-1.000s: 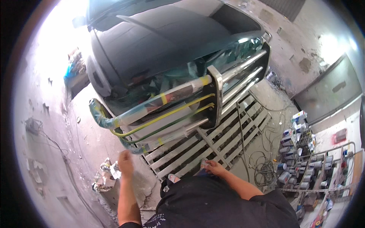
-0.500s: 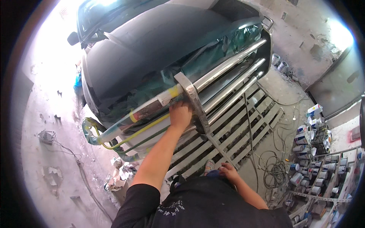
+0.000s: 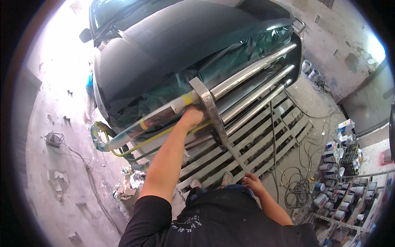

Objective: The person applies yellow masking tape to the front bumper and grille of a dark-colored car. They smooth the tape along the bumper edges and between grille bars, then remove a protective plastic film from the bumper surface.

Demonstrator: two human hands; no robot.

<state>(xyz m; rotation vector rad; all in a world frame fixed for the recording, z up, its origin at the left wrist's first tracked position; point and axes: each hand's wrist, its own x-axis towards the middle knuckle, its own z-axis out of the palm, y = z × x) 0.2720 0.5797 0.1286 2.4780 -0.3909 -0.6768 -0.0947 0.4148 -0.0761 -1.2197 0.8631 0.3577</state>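
Observation:
My left hand [image 3: 193,117] reaches in between the bars of a chrome bull bar [image 3: 255,68], beside its upright metal plate [image 3: 207,108]. Its fingers are out of sight behind the plate and bars, so what they touch is hidden. Yellow tape and clear film wrap the left end of the top bar [image 3: 158,116]. Below it, close to my forearm, runs a yellow-green bar [image 3: 144,144]. Low at my right side, my right hand [image 3: 252,183] hangs with loosely curled, slightly parted fingers and nothing visible in them.
Behind the bull bar is a dark vehicle's hood [image 3: 156,49], with film masking along its front. A slatted pallet [image 3: 247,150] lies underfoot. Coiled hose [image 3: 297,191] is on the floor at right, near a rack of paint cans [image 3: 349,197]. Crumpled paper [image 3: 125,187] lies at left.
My left hand has gone further in behind the upright plate, and its fingers are now hidden. My right hand has shifted slightly right. The view has moved a little, showing both feet.

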